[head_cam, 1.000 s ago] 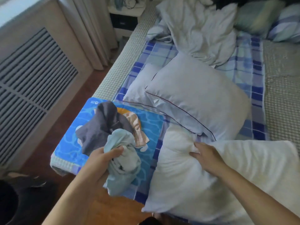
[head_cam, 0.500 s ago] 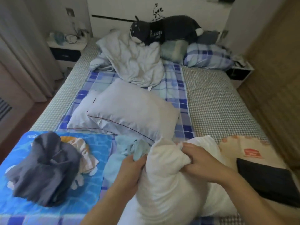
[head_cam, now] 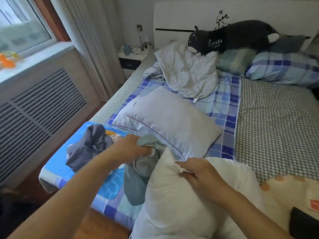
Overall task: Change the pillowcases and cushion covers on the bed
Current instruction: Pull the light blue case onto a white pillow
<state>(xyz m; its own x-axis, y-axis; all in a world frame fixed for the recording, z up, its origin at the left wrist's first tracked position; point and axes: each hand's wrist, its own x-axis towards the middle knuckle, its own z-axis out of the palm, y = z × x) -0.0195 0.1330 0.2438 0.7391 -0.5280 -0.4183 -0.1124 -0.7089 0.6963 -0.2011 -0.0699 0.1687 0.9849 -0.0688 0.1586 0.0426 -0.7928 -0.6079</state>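
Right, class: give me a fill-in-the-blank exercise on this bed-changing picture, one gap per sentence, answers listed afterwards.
1. The left hand grips a crumpled grey-green ____.
2. The right hand pinches a corner of the bare white ____.
3. The dark plush toy lies at the ____ of the bed.
4. A dark grey garment lies on a bright ____ cloth.

Answers: pillowcase; pillow; head; blue

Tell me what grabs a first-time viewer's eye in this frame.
Up front, the right hand pinches a corner of a bare white pillow, while the left hand grips a crumpled grey-green pillowcase beside it. Far back, a dark grey plush animal lies along the headboard.
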